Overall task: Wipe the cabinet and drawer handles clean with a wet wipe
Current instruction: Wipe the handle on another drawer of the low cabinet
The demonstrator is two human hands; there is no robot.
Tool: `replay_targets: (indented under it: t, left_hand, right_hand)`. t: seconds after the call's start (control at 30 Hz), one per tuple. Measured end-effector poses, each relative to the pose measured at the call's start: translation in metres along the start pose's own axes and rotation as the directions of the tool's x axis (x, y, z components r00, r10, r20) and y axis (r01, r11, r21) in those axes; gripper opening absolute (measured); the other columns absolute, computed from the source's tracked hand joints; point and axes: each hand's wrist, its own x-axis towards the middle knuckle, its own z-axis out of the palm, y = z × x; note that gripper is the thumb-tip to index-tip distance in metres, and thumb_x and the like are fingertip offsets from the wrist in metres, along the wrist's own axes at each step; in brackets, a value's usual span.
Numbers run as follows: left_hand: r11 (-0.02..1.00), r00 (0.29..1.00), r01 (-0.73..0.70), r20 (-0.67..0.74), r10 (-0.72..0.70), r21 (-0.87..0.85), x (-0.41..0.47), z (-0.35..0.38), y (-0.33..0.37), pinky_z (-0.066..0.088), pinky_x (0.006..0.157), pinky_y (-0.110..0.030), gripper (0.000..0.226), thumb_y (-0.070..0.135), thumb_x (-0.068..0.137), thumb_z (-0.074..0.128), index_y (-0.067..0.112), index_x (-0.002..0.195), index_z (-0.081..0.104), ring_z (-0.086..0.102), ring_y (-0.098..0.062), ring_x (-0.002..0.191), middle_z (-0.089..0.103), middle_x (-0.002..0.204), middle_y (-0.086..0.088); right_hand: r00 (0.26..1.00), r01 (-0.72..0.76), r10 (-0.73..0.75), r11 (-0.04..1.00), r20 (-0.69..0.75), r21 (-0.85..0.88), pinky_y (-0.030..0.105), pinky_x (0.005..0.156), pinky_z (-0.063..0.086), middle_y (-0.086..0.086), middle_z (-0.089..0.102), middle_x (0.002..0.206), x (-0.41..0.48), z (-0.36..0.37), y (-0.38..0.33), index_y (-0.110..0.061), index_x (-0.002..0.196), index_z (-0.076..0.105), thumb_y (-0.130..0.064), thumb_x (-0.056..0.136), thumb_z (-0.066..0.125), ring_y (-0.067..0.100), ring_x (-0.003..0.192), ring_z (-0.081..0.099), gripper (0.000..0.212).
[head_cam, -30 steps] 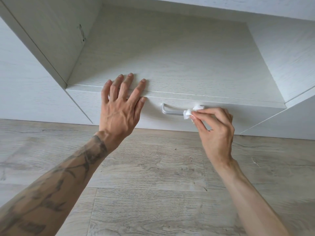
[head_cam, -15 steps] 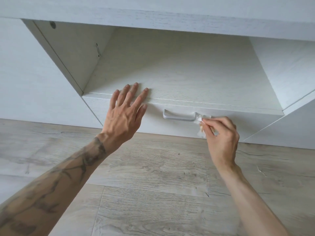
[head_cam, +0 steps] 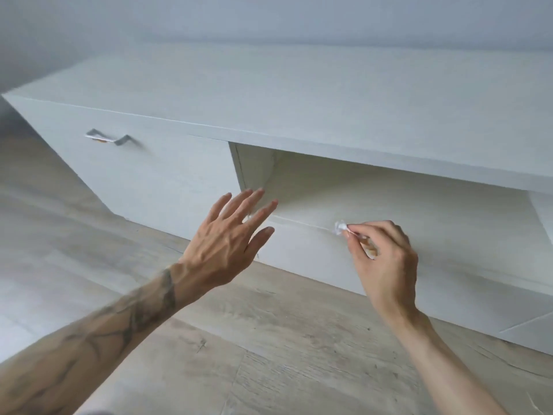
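Found, far left on the cabinet [head_cam: 299,94] door, a grey metal handle [head_cam: 109,139], rigid and fixed, probably best cleaned by wrapping the cloth round its bar. Noted next the left hand [head_cam: 227,247], fingers straight and spread, holding nothing, hovering before the edge of the open niche, then the right hand [head_cam: 386,262] pinching a small crumpled wet wipe [head_cam: 342,227] between thumb and fingertips by the top edge of the drawer front [head_cam: 314,256]; judged the wipe soft, limp, light and likely slick, best kept bunched. Read no brand, label or writing anywhere.
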Motion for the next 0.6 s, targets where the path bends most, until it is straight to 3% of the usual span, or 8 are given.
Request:
replay_targets:
  t: [0.3, 0.47, 0.6]
  left_hand:
    - [0.999, 0.984, -0.036, -0.177, 0.033, -0.010, -0.020, -0.076, -0.130, 0.016, 0.133, -0.045, 0.058, 0.051, 0.114, 0.029, 0.029, 0.167, 0.035, 0.024, -0.022, 0.162, 0.027, 0.175, -0.002]
    - [0.999, 0.968, -0.046, -0.246, 0.040, -0.018, -0.025, -0.099, -0.243, 0.021, 0.131, -0.046, 0.058, 0.049, 0.113, 0.031, 0.024, 0.164, 0.042, 0.031, -0.025, 0.159, 0.035, 0.172, -0.005]
    - [0.998, 0.964, -0.061, -0.257, 0.060, 0.003, -0.023, -0.099, -0.335, 0.024, 0.130, -0.049, 0.058, 0.048, 0.112, 0.031, 0.023, 0.163, 0.043, 0.035, -0.028, 0.157, 0.037, 0.170, -0.008]
  right_hand:
    - [0.993, 0.107, -0.108, 0.994, 0.052, 0.026, 0.034, 0.075, 0.054, -0.009, 0.069, 0.091, 0.078, 0.078, -0.159, -0.019, 0.093, 0.080, -0.018, 0.093, 0.079, 0.014, 0.081, 0.065, 0.001]
    - [0.994, 0.107, -0.106, 0.992, 0.019, -0.068, 0.046, 0.077, 0.055, -0.003, 0.070, 0.090, 0.105, 0.138, -0.235, -0.015, 0.094, 0.081, -0.010, 0.090, 0.083, 0.020, 0.082, 0.064, 0.007]
    - [0.997, 0.080, -0.082, 0.991, -0.011, -0.109, 0.045, 0.079, 0.055, -0.003, 0.070, 0.091, 0.110, 0.195, -0.282, -0.015, 0.094, 0.081, -0.009, 0.090, 0.082, 0.022, 0.085, 0.063, 0.007]
